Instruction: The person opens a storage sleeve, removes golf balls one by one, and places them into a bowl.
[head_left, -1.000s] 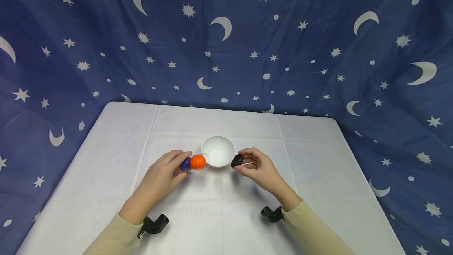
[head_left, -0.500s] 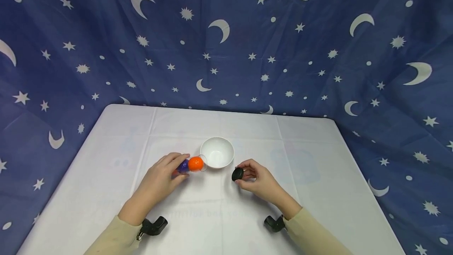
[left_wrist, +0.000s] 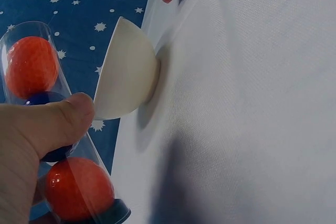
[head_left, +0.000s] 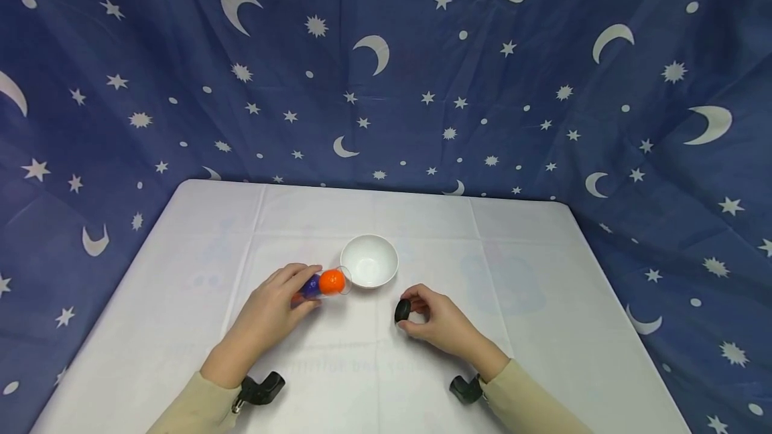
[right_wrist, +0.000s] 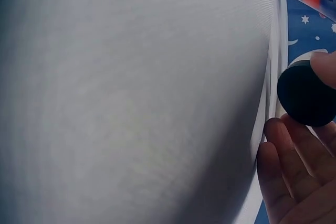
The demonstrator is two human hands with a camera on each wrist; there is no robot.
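My left hand (head_left: 263,319) grips a clear tube (left_wrist: 63,80) of balls, tilted beside the white bowl (head_left: 369,278). Inside the tube sit an orange ball (head_left: 332,282), a purple ball (head_left: 311,286) and another orange ball (left_wrist: 79,188) nearer its dark base (left_wrist: 118,213). The tube's bare clear rim points at the bowl's left side. A round black cap (head_left: 402,311) is pinched between thumb and fingers of my right hand (head_left: 445,324), just above the tablecloth, nearer to me than the bowl. Nothing shows inside the bowl.
A white cloth covers the table (head_left: 525,273). Behind it hangs a blue curtain (head_left: 410,65) with moons and stars. Black camera mounts (head_left: 262,388) are strapped at both wrists, over beige sleeves (head_left: 199,404).
My right hand has drawn back from the bowl's right side toward me, carrying the black cap lower. My left hand and the tube stay almost where they were.
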